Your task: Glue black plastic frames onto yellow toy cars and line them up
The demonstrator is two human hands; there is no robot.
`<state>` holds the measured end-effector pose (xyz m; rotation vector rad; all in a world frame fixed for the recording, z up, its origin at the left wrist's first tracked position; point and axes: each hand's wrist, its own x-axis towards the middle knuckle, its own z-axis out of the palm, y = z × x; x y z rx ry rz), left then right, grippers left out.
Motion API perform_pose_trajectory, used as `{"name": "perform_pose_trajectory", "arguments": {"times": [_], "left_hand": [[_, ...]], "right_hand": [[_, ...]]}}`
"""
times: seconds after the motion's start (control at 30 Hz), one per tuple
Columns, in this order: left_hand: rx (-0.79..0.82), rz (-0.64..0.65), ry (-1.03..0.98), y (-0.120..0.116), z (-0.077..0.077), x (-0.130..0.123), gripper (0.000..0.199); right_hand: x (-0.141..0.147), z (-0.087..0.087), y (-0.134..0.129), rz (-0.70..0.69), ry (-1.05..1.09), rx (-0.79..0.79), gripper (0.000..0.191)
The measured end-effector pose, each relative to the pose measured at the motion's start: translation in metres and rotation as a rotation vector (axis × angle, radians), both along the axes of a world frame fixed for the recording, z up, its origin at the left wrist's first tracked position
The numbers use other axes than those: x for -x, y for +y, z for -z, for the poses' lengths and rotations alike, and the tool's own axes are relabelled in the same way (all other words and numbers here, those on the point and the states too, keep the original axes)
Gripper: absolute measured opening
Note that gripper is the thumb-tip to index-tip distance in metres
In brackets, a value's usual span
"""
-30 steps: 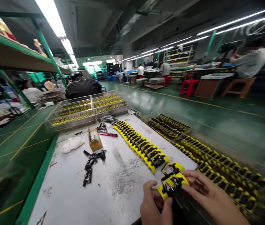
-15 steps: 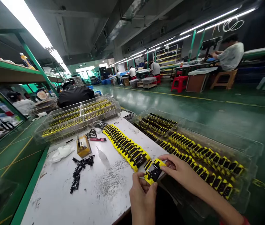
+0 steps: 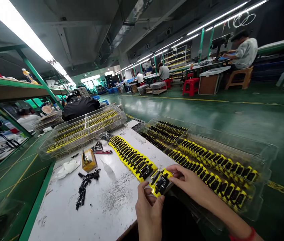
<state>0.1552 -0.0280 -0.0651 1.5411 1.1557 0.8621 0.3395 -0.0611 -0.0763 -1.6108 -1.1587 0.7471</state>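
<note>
My left hand (image 3: 149, 212) and right hand (image 3: 189, 183) pinch a flat yellow-and-black moulded plastic piece (image 3: 160, 182) between closed fingers, held over the edge of a white workbench (image 3: 122, 204); a slip from my grip could knock it into the long yellow-and-black row of parts (image 3: 132, 159) just beside it, or into the clear plastic tray (image 3: 222, 157); my fingers hide its underside and how firmly it sits.
</note>
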Motion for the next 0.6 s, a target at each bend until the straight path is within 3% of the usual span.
{"name": "perform_pose_trajectory", "arguments": {"times": [0.2, 0.4, 0.6], "left_hand": [[-0.119, -0.118, -0.046, 0.002, -0.005, 0.004, 0.049], [-0.119, -0.076, 0.053, 0.022, -0.014, 0.015, 0.048], [-0.072, -0.107, 0.048, 0.028, -0.014, 0.009, 0.055]], "right_hand": [[0.009, -0.001, 0.008, -0.010, 0.054, -0.078, 0.033], [0.016, 0.004, 0.035, -0.014, -0.027, -0.075, 0.028], [0.014, 0.010, 0.040, 0.014, -0.037, -0.089, 0.030]]}}
